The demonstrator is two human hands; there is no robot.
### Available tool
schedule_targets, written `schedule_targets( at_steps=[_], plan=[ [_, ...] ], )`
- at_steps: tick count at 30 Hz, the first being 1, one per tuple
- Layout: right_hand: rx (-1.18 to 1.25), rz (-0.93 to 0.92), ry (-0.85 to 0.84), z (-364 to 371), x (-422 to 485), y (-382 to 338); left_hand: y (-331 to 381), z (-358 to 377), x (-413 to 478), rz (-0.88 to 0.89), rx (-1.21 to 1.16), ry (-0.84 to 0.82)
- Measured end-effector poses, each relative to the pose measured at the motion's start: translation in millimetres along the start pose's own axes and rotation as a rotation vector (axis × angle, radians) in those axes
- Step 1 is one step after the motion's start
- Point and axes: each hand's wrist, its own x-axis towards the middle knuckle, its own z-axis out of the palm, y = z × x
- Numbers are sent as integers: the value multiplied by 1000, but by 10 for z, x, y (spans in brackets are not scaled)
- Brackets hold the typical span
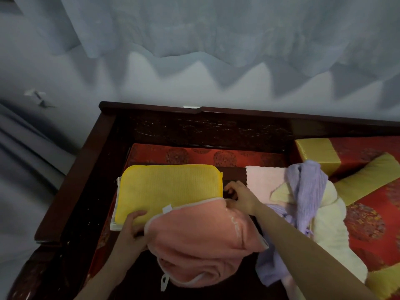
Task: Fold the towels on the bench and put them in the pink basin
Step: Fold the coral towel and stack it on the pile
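Wooden bench [216,128] is cluttered tbh. Left hand [134,223] and right hand [238,198] each pinch a salmon towel [194,239] corner; I'd square the corners before creasing.

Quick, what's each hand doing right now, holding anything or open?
Left hand: grips the salmon towel at its left edge.
Right hand: pinches the same towel's far right corner.

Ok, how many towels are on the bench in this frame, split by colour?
Yellow towel: 1
White towel, under the yellow: 1
Salmon towel: 1
Pale pink towel: 1
Lilac towel: 1
Cream towel: 1
Total: 6
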Motion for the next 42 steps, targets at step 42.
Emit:
schedule_targets(
  at_steps=[42],
  plan=[
    [374, -564, 622, -2356, -1545, -1768, 2854, -733, -985, 836, 249, -5]
  ],
)
